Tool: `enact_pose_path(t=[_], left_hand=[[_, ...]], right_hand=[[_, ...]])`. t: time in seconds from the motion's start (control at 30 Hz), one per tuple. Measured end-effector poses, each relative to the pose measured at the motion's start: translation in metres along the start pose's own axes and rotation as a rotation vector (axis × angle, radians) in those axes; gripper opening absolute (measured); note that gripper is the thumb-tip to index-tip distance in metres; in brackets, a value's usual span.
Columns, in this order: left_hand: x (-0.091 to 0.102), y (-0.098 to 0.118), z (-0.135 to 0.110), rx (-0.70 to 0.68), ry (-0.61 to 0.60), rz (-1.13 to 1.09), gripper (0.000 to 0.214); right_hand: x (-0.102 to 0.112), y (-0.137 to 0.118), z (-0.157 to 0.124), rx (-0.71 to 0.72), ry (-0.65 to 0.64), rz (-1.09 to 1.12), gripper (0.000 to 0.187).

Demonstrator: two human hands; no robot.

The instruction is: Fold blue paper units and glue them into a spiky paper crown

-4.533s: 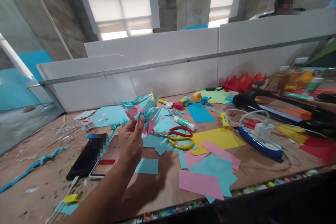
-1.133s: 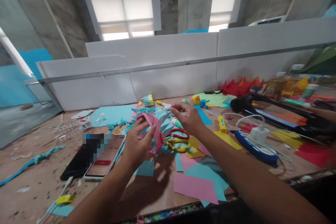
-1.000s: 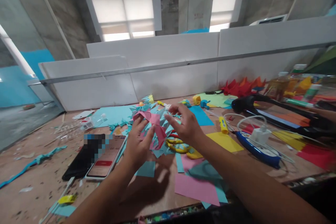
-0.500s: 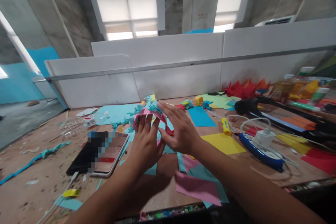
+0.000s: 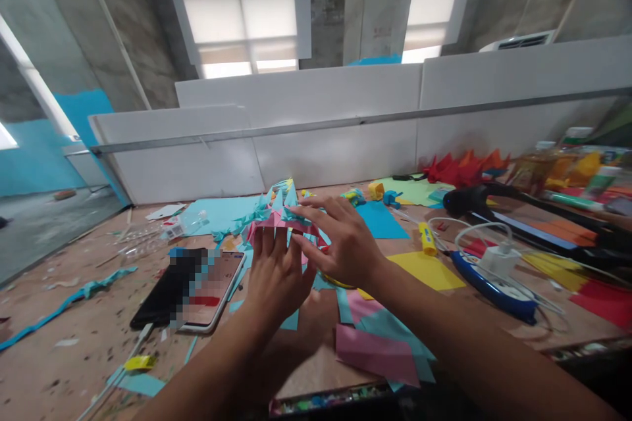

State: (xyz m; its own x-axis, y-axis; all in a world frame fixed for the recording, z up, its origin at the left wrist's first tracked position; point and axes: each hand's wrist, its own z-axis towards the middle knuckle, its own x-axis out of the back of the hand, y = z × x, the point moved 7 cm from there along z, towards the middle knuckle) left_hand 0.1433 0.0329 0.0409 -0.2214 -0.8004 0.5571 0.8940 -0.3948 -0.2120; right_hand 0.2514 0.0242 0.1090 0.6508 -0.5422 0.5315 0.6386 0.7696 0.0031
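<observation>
My left hand (image 5: 276, 276) holds up a spiky folded paper piece (image 5: 276, 210) of pink and light blue, with the fingers pressed against its back. My right hand (image 5: 340, 247) is beside it, fingers spread, the fingertips touching the paper's top right side. Both hands hover above the wooden table (image 5: 74, 355), just in front of a heap of blue paper cuttings (image 5: 222, 217). The lower part of the paper piece is hidden behind my hands.
A phone (image 5: 197, 283) lies left of my left hand. Pink and blue sheets (image 5: 380, 348) lie near the front edge, a yellow sheet (image 5: 424, 270) to the right. A blue power strip (image 5: 494, 276), a glue stick (image 5: 427, 239) and red folded paper (image 5: 464, 168) sit right. A white partition (image 5: 320, 138) closes the back.
My right hand has come in from the right and now touches the paper piece held by my left hand. The scissors seen earlier are hidden behind my hands.
</observation>
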Motion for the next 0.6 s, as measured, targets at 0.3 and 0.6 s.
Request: enact_pose_path(t=[0.3,0.6], left_hand=[[0.006,0.007,0.002,-0.033,0.014,0.045,0.039],[0.009,0.007,0.001,-0.026,0.039,0.043,0.037]], right_hand=[[0.001,-0.012,0.0,0.078,0.044,-0.132,0.028],[-0.001,-0.013,-0.005,0.099,0.064,-0.208,0.028]])
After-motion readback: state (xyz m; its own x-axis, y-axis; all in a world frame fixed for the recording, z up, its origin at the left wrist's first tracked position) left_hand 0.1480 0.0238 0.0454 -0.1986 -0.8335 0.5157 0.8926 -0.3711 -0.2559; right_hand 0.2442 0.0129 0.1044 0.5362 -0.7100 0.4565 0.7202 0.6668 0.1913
